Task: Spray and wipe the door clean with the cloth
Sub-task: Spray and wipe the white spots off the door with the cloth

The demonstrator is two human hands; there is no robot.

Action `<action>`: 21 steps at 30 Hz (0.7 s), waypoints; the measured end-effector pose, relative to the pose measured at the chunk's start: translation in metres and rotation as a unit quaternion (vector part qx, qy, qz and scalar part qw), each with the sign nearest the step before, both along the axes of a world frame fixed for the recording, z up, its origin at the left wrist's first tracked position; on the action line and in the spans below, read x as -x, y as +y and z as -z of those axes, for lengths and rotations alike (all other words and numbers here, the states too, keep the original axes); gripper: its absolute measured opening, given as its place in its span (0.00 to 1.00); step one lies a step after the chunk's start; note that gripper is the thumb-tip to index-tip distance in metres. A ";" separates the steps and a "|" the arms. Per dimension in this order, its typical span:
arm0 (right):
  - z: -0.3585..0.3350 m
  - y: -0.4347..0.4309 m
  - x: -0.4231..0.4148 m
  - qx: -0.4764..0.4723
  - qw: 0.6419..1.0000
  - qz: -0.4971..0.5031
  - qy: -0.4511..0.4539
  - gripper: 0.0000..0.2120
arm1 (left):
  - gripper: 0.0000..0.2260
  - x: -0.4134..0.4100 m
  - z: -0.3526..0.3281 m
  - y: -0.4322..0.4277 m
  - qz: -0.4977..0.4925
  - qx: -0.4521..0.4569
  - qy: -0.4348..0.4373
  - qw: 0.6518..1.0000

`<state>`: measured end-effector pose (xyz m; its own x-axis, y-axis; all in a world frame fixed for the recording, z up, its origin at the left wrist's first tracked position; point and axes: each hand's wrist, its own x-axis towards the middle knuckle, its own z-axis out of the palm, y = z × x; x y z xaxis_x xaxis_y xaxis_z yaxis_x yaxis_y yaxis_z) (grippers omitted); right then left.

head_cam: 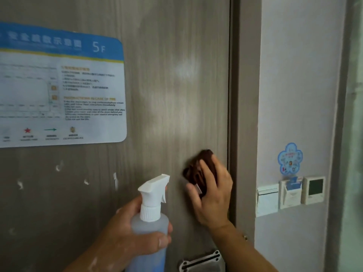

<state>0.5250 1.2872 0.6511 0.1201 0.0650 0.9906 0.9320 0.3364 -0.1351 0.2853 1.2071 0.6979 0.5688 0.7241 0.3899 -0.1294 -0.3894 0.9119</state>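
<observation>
1. Closest to me is the left hand, wrapped tight round the body of a translucent spray bottle. The bottle stands upright, and its white trigger head points towards the door.
2. Just right of the nozzle, the right hand grasps a bunched dark brown cloth and holds it against the door. The fingers lie over it and the thumb sits at its lower edge.
3. The cloth sits on the door's right side, just beside the closing edge and below mid-height in this view.
4. The door is grey-brown wood grain, with a pale sheen in its upper middle.
5. Small white flecks dot the lower left of the panel.
6. A blue-topped evacuation notice marked 5F is stuck to the upper left of the door.
7. A slotted metal plate is fixed low on the door, beneath the right forearm.
8. Right of the door runs a matching frame, and then a pale wall.
9. On that wall a blue flower-shaped sticker sits above a row of white panels. The rightmost panel has a dark screen.
</observation>
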 end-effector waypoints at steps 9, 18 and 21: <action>-0.197 0.013 0.027 -0.074 0.996 0.051 -0.005 0.24 | 0.45 0.018 -0.004 0.008 -0.072 -0.015 0.001 0.997; -0.187 0.017 0.062 -0.084 0.986 0.037 -0.141 0.22 | 0.49 0.049 -0.005 0.002 -0.065 -0.018 -0.046 0.997; -0.074 0.011 0.053 -0.048 0.968 0.030 -0.243 0.22 | 0.48 0.063 0.005 -0.003 -0.086 0.001 -0.062 0.994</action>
